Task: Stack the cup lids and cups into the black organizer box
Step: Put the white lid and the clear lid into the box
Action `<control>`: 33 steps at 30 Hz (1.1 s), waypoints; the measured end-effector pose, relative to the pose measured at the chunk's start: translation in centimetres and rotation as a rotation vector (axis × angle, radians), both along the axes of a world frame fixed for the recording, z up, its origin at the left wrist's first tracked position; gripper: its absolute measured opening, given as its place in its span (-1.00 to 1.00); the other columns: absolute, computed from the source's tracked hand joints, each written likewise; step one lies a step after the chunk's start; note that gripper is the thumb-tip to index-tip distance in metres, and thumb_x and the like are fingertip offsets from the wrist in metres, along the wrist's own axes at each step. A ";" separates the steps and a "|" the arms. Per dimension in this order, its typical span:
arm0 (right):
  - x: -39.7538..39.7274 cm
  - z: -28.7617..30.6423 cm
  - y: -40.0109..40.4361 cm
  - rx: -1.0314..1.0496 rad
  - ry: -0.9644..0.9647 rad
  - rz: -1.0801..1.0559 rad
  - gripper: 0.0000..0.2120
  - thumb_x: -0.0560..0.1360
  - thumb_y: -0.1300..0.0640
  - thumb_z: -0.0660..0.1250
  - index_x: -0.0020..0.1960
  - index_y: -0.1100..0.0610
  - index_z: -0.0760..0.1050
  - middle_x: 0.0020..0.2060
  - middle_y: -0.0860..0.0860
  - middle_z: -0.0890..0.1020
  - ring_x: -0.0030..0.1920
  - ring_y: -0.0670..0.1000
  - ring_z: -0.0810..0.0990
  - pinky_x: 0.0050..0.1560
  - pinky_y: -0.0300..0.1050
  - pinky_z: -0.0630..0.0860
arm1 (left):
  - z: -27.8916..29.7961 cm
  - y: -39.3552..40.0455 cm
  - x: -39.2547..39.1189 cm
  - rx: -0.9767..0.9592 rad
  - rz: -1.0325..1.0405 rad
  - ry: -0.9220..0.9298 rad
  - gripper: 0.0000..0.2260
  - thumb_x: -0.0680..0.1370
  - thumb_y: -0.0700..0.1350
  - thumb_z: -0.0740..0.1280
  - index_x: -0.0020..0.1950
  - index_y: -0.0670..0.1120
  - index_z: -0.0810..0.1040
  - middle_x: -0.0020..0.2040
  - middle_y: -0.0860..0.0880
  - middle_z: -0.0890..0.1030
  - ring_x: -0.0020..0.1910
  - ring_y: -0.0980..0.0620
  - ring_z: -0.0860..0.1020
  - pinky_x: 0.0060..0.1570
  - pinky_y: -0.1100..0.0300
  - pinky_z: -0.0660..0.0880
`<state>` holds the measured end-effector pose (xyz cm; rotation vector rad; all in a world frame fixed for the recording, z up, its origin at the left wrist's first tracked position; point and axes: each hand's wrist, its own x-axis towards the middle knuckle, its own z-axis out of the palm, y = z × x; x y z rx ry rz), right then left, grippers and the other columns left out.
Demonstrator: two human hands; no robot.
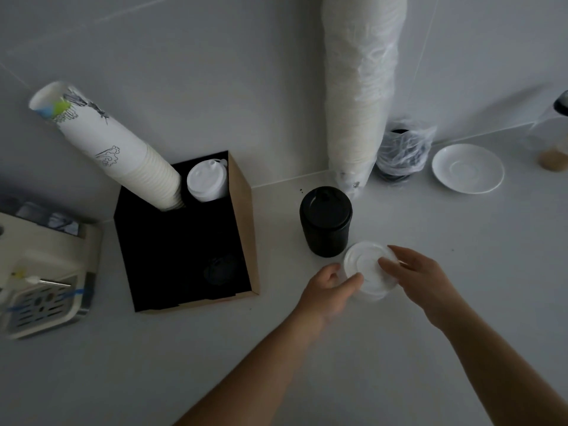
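Already the black organizer box [184,253] at left centre holds a cup stack [123,149] and white lids [206,181]; black lids [325,219] wait outside. Lower right, left hand [327,292] and right hand [424,279] pinch clear lids [367,269].

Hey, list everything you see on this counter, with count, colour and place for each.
organizer box: one, black, counter left.
paper cups: one stack, white, printed, box rear compartment.
white lids: one stack, box rear right.
black lids: one stack, counter centre.
clear lids: small stack, gripped by both hands.
bagged cups: one tall sleeve, white, against wall.
bagged black lids: one bag, beside the sleeve.
saucer: one, white, right rear.
coffee machine: one, cream, far left.
left hand; right hand.
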<state>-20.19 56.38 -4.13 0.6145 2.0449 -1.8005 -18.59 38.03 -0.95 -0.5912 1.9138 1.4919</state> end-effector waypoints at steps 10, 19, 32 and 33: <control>-0.1 -0.8 -0.9 -0.020 0.002 0.008 -0.91 0.50 0.09 0.42 0.00 -0.05 0.63 -0.09 -0.08 0.72 -0.05 -0.07 0.66 -0.08 -0.18 0.51 | -2.4 0.1 -1.0 -0.046 -0.021 -0.026 -0.55 0.38 0.14 0.40 0.25 0.11 0.45 0.15 0.02 0.63 0.05 0.11 0.59 0.15 0.10 0.51; -0.5 -1.2 -0.1 -0.110 -0.107 -0.032 -0.72 0.42 0.03 0.48 0.11 0.07 0.63 0.00 0.06 0.73 0.07 0.10 0.67 0.23 0.12 0.53 | -2.6 0.5 -1.0 0.194 0.148 -0.087 -0.71 0.37 0.05 0.42 0.08 0.09 0.57 0.10 -0.02 0.67 0.00 0.06 0.57 -0.03 0.18 0.42; 2.8 2.0 -2.4 -0.254 -0.131 -0.089 -0.74 0.49 0.11 0.41 0.14 0.19 0.53 0.03 0.14 0.68 0.05 0.13 0.67 0.00 -0.06 0.58 | -1.7 -1.9 2.2 0.324 0.235 -0.024 -0.69 0.50 0.00 0.38 0.21 -0.03 0.49 0.05 -0.08 0.59 0.01 -0.01 0.54 -0.03 0.19 0.48; 3.1 2.3 -2.7 -0.252 -0.130 -0.078 -0.73 0.49 0.11 0.41 0.14 0.18 0.53 0.03 0.14 0.68 0.06 0.13 0.67 0.04 -0.04 0.57 | -1.6 -2.2 2.5 0.327 0.242 -0.011 -0.69 0.50 0.00 0.38 0.21 -0.03 0.49 0.08 -0.07 0.60 0.04 0.00 0.55 -0.01 0.19 0.48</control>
